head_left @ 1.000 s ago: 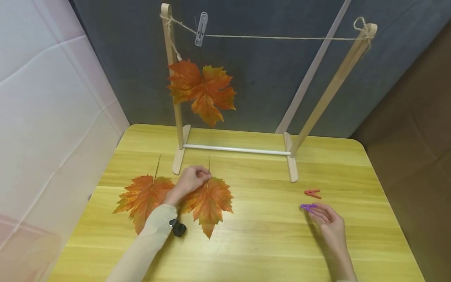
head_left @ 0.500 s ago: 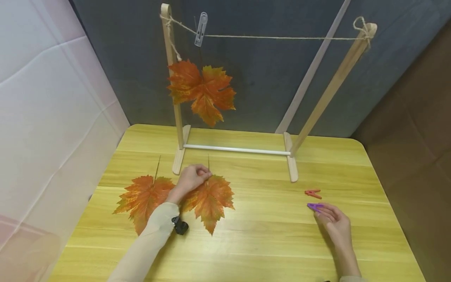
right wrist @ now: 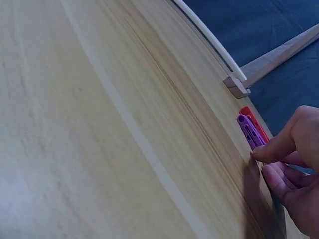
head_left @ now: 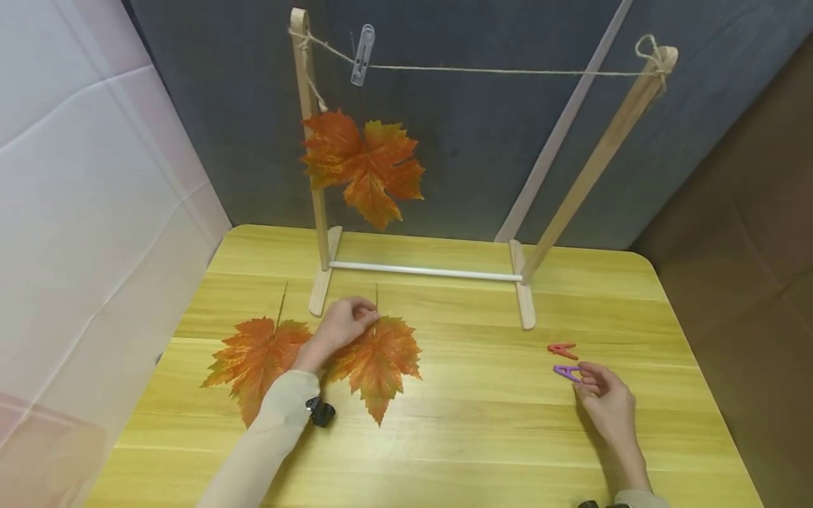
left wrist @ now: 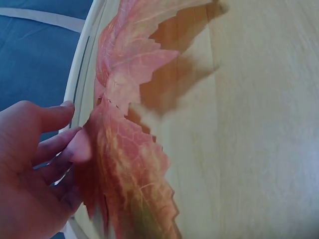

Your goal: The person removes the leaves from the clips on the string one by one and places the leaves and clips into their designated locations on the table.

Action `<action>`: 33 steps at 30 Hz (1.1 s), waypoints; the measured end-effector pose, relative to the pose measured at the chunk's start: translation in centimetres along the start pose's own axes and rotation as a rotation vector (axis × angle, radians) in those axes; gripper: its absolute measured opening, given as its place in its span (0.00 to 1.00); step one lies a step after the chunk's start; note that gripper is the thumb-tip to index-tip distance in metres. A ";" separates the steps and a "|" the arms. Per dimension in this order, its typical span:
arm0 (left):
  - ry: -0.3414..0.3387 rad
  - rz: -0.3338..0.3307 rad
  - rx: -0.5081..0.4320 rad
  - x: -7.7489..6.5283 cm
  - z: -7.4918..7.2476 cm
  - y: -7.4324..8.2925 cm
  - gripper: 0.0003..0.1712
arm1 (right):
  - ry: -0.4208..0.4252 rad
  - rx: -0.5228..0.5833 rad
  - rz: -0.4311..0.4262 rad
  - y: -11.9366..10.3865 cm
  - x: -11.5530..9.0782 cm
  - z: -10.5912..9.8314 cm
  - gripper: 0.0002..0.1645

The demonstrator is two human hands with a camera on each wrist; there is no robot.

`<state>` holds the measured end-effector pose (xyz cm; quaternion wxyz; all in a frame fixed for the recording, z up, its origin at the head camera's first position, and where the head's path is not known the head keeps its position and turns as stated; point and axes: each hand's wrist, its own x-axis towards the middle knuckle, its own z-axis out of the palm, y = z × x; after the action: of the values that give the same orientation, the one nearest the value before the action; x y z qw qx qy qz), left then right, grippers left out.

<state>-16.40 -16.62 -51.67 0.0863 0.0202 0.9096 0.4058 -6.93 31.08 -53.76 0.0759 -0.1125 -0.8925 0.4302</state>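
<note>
My left hand point(head_left: 345, 324) pinches an orange-red artificial maple leaf point(head_left: 382, 363) at the base of its stem, low over the table. In the left wrist view its fingertips meet the edge of that leaf point(left wrist: 132, 164). Over on the right, my right hand point(head_left: 612, 406) holds the legs of a purple clothespin point(head_left: 562, 370) between thumb and fingers. A red clothespin point(head_left: 562, 350) lies just beyond it. Another maple leaf point(head_left: 257, 360) lies on the table at the left, partly behind my left forearm.
A wooden stand point(head_left: 602, 155) with a white rod point(head_left: 425, 271) rises at the back. Twine point(head_left: 483, 70) runs between its posts. A clear clothespin point(head_left: 363, 56) on the twine holds a hanging maple leaf point(head_left: 368, 169). Walls of cloth border the table point(head_left: 470, 395).
My right hand has drawn the purple clothespin slightly right, and its fingers have shifted on the legs. The leaf at my left hand has turned a little; that hand has barely moved.
</note>
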 end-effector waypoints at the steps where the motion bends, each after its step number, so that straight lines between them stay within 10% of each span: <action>1: 0.001 0.008 0.005 -0.1 0.0 0.0 0.18 | 0.004 -0.008 -0.002 0.0 0.0 0.0 0.21; 17: -0.024 0.097 -0.084 -3.2 -3.3 3.2 0.23 | 0.047 -0.025 -0.071 -2.6 0.4 -1.4 0.25; 33: 0.303 0.265 -0.107 -4.8 -10.1 4.9 0.21 | 0.084 0.106 -0.339 -12.8 3.7 -3.5 0.23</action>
<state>-13.59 -21.25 -40.72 -0.1047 0.0735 0.8789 0.4596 -11.36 26.95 -41.40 0.1905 0.0260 -0.8708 0.4524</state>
